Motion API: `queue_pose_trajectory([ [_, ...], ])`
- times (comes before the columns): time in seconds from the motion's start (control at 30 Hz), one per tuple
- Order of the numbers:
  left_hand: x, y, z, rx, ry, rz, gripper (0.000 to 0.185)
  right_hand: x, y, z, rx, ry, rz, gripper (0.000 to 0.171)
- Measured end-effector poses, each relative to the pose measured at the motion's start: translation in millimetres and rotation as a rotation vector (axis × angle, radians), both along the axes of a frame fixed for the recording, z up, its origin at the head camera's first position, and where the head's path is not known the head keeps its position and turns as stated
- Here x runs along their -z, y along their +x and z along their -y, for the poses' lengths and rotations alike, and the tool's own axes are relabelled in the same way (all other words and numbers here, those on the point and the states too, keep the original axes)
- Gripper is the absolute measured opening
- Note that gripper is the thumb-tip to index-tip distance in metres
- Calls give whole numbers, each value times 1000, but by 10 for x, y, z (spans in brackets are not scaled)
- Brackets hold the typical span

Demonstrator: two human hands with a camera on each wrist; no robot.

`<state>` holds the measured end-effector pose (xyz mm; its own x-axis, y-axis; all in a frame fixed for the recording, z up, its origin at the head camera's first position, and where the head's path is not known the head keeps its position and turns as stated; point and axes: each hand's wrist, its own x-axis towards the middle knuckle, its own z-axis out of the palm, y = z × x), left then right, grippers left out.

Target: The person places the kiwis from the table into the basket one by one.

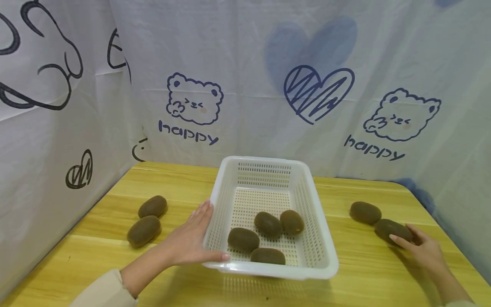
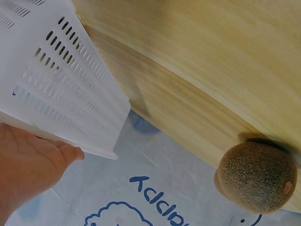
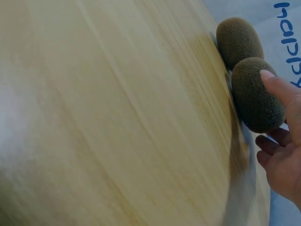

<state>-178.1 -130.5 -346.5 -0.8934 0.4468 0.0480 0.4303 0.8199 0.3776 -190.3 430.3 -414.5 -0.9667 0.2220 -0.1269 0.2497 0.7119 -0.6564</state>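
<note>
A white slotted basket [image 1: 268, 272] sits mid-table with several brown kiwis [image 1: 268, 224] inside. My left hand [image 1: 189, 241] rests flat against its left wall, fingers straight and thumb along the front rim; in the left wrist view the palm [image 2: 28, 165] touches the basket [image 2: 70, 94]. On the right, my right hand [image 1: 416, 245] grips the nearer of two kiwis [image 1: 389, 228], which lies on the table. In the right wrist view, a finger of that hand [image 3: 282, 155] sits on this kiwi [image 3: 256, 94], the others curling below it. The second kiwi [image 1: 365, 212] lies just beyond it.
Two more kiwis [image 1: 152, 206] [image 1: 143, 230] lie on the wooden table [image 1: 364, 273] left of the basket; one kiwi [image 2: 256, 176] shows in the left wrist view. A printed white cloth [image 1: 245, 85] walls the back and both sides.
</note>
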Motion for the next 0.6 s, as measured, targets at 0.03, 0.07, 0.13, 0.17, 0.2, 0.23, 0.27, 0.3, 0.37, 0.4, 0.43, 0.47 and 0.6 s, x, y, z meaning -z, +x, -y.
queue_pose_trajectory([
  [0.03,1,-2,1,0,0,0,123,3,-1,4,1,-1,1,88],
  [0.07,3,-3,2,1,-1,-1,123,6,0,10,2,3,-1,88],
  [0.13,5,-4,2,1,-1,-1,123,6,-2,20,-1,4,-11,88],
  [0.17,6,-3,3,1,-2,-1,123,5,-1,27,1,10,-17,87],
  [0.2,7,-3,3,1,-2,-1,123,5,-2,32,3,11,-23,86],
  [0.23,7,-3,4,1,-2,-1,123,4,-1,38,4,8,-29,86],
  [0.27,8,-3,4,1,-3,-1,123,4,-1,41,6,9,-36,85],
  [0.3,9,-3,4,1,-3,-1,123,5,-1,43,6,5,-42,84],
  [0.37,10,-4,4,1,-3,-1,123,11,2,49,13,7,-51,83],
  [0.4,10,-5,3,0,-3,-1,123,15,3,52,18,10,-55,83],
  [0.43,11,-5,3,0,-3,-1,123,18,4,52,19,10,-60,82],
  [0.47,10,-6,2,0,-2,0,123,22,4,51,21,12,-66,82],
  [0.6,9,-8,0,1,1,-2,122,53,6,41,45,39,-110,80],
])
